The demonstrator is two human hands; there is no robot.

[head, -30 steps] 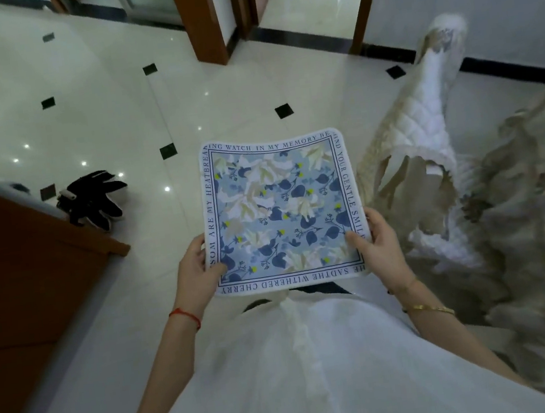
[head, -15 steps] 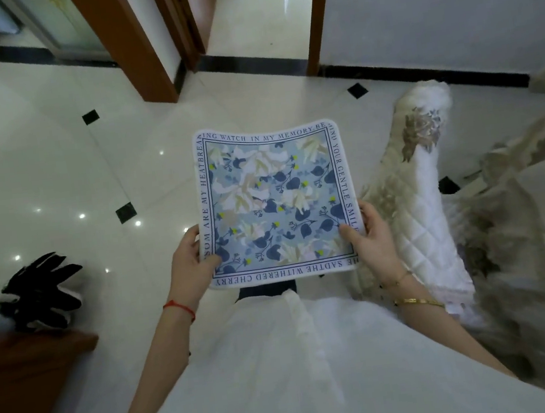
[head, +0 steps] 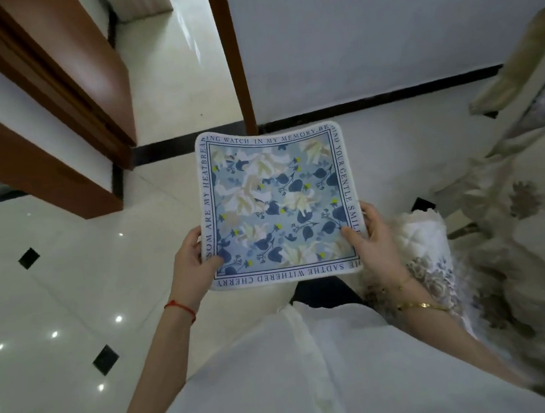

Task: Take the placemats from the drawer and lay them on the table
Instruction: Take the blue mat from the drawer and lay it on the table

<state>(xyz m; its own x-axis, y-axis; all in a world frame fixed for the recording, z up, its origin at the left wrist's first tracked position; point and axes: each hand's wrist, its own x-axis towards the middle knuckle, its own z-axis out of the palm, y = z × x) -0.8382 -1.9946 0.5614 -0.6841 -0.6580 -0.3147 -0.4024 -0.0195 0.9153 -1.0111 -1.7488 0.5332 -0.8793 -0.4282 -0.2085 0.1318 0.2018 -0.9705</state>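
Placemat [head: 277, 202] gripped by left hand [head: 191, 267] and right hand [head: 373, 245] — fingers underneath hidden, possibly several mats stacked.

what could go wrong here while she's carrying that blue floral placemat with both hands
1. The placemat is gripped only at its near corners by the left hand and right hand; the far edge already curls and could flop down.
2. Held flat in front, it hides the floor just ahead, so a misstep seems possible.
3. The quilted chair cover sits close on the right and might snag an arm or the mat.
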